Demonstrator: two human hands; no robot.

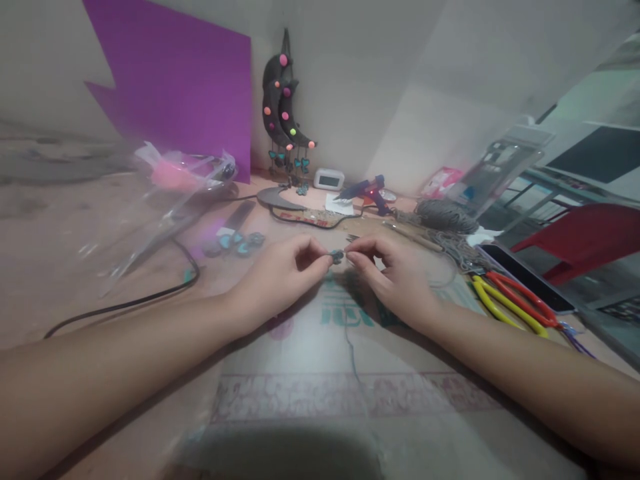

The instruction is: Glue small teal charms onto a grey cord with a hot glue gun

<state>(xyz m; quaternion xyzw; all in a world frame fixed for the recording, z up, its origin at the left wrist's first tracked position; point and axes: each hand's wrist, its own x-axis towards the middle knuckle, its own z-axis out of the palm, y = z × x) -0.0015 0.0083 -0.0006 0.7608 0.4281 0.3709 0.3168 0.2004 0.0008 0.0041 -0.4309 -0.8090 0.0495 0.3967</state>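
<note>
Charms, blurred, grey and teal, are seen on the surface at left. Next, a small grey-teal piece is pinched by the left grip between thumb and finger, above the printed sheet. Judged by looks: very light, probably stiff, maybe fragile at any joins; best taken by its edge with 2 fingertips, pressed gently. Slipperiness can't be judged. The right grip is drawn nearly together just beside it; whether anything thin is pinched can't be told. Further right, grey yarn is seen.
</note>
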